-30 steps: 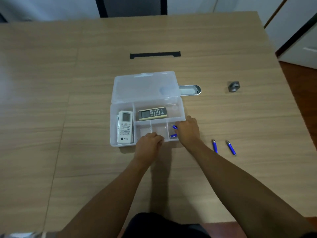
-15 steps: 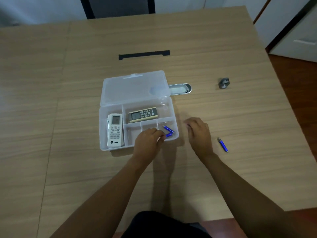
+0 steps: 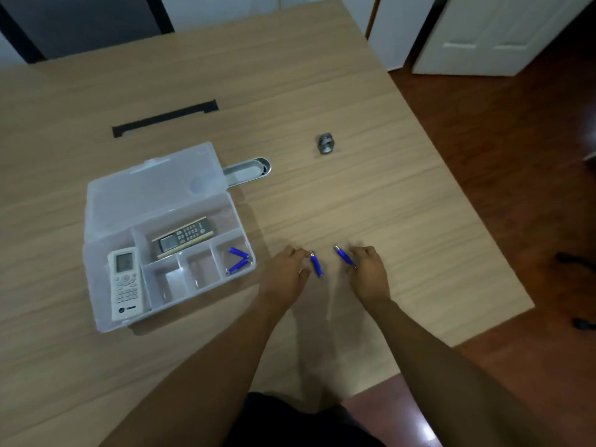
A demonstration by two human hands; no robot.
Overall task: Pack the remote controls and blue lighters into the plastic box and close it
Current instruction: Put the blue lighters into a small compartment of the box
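While box [image 3: 96,221] lies open | left fingers [image 3: 298,253] touching lighter [image 3: 316,265], grip unclear | right fingers [image 3: 353,253] pinching second lighter [image 3: 343,255]

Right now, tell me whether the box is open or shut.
Open: the plastic box has its lid swung back, leaving the remotes and lighters uncovered.

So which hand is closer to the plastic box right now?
Left. The left hand sits just past the plastic box's right end, by one blue lighter. The right hand is farther right, beyond that lighter.
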